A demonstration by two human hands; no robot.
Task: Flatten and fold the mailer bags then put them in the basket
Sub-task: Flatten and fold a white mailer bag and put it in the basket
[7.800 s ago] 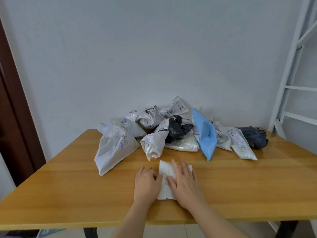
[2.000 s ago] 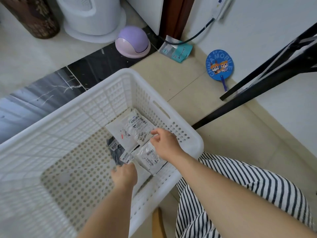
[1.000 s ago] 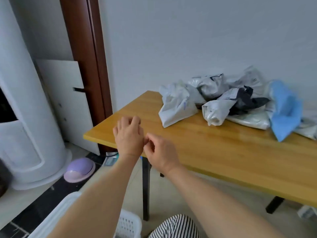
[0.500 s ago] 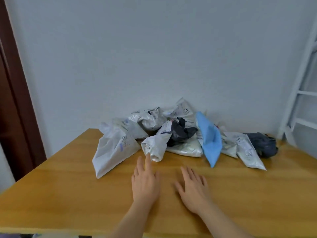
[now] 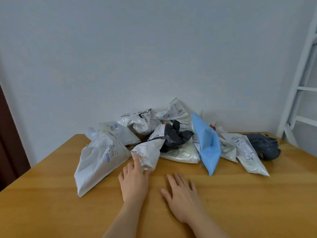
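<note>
A pile of crumpled mailer bags lies at the back of the wooden table [image 5: 51, 203]. It holds a large white bag [image 5: 97, 158] on the left, a small crumpled white bag [image 5: 149, 152], a black bag [image 5: 173, 136], a blue bag [image 5: 207, 145] and a dark grey bag [image 5: 264, 146]. My left hand [image 5: 133, 181] reaches forward, and its straight index finger touches the small white bag's near end. The thumb lies beside the bag's lower tip. My right hand [image 5: 181, 194] rests flat on the table with fingers spread, holding nothing. The basket is out of view.
A plain wall stands right behind the pile. A white metal ladder frame [image 5: 301, 79] rises at the right edge, and a dark brown door frame [image 5: 8, 152] at the left. Bare tabletop lies in front of and beside my hands.
Since half a second ago my left hand has moved forward and reached the small white bag. My right hand has stayed on the table. Earlier, both hands put folded bags into the basket on the floor.
</note>
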